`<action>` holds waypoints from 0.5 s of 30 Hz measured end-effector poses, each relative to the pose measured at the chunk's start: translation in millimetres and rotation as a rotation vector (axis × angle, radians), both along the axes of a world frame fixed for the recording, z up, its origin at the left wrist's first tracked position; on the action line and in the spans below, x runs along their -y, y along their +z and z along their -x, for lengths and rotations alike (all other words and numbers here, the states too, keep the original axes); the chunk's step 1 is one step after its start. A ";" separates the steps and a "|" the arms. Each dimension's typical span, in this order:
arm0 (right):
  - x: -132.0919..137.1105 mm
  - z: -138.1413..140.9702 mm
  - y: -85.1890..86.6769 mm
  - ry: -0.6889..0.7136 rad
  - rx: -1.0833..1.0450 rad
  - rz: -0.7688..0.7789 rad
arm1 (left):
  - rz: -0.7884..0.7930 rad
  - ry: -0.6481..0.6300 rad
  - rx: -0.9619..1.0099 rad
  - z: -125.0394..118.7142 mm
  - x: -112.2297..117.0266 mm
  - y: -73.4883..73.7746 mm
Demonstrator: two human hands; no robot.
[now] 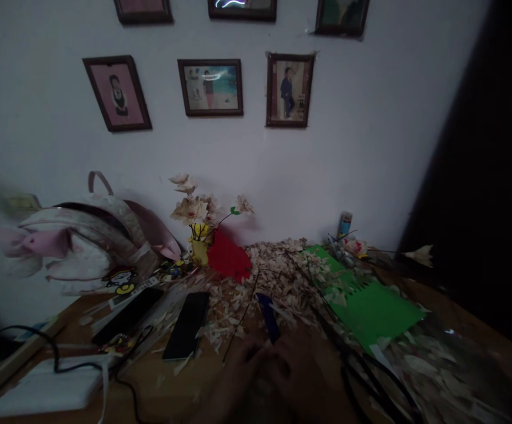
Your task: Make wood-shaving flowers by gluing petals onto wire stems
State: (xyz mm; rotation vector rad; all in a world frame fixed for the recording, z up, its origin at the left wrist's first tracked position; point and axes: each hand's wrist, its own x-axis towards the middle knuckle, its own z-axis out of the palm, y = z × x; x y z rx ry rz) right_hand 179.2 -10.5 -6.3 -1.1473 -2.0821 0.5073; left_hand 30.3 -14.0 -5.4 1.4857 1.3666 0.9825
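Observation:
At the bottom middle, in dim light, my left hand (237, 377) and my right hand (299, 374) are close together over the wooden table. Their fingers look curled and drawn in towards each other. Whatever they hold, if anything, is too dark to make out. A slim blue object (268, 318) lies just beyond the fingertips. To the left of it, a thin dark stem (240, 321) slants across the paper bits. Big black-handled scissors (364, 374) rest to the right of my right hand. Many pale paper scraps (278, 268) are heaped ahead of both hands.
Green paper (371, 312) with a cut edge lies at right. Behind the heap are red paper (229, 256) and handmade flowers (192, 209) in a yellow holder. A phone (186, 327), a white box (48, 386) with cables and a pale backpack (83, 241) occupy the left.

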 end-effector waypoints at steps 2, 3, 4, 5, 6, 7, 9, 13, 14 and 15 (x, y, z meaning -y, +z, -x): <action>-1.9 0.1 -1.3 -0.051 -0.090 0.106 | -0.037 -0.003 -0.099 2.0 1.9 -0.4; -3.5 0.3 -2.6 -0.064 -0.145 0.168 | -0.071 -0.027 -0.135 2.8 3.1 -0.1; -5.5 0.6 -4.4 -0.062 -0.196 0.233 | -0.111 -0.060 -0.163 3.5 4.3 0.6; -7.6 0.8 -6.5 -0.049 -0.237 0.293 | -0.143 -0.090 -0.189 3.8 5.5 1.8; -9.7 1.1 -8.7 -0.026 -0.264 0.347 | -0.161 -0.115 -0.213 3.9 6.7 3.4; -11.7 1.3 -10.9 -0.011 -0.281 0.389 | -0.165 -0.134 -0.234 3.9 7.7 5.4; -15.0 1.5 -14.8 -0.004 -0.295 0.435 | -0.137 -0.157 -0.283 4.7 8.8 10.1; -19.0 1.4 -19.6 -0.072 -0.331 0.447 | -0.116 -0.036 -0.503 15.8 4.8 15.1; -19.7 1.3 -20.3 -0.096 -0.332 0.434 | -0.099 0.032 -0.580 20.7 2.3 14.5; -20.3 1.2 -20.9 -0.120 -0.332 0.414 | -0.075 0.095 -0.654 26.0 -0.7 13.3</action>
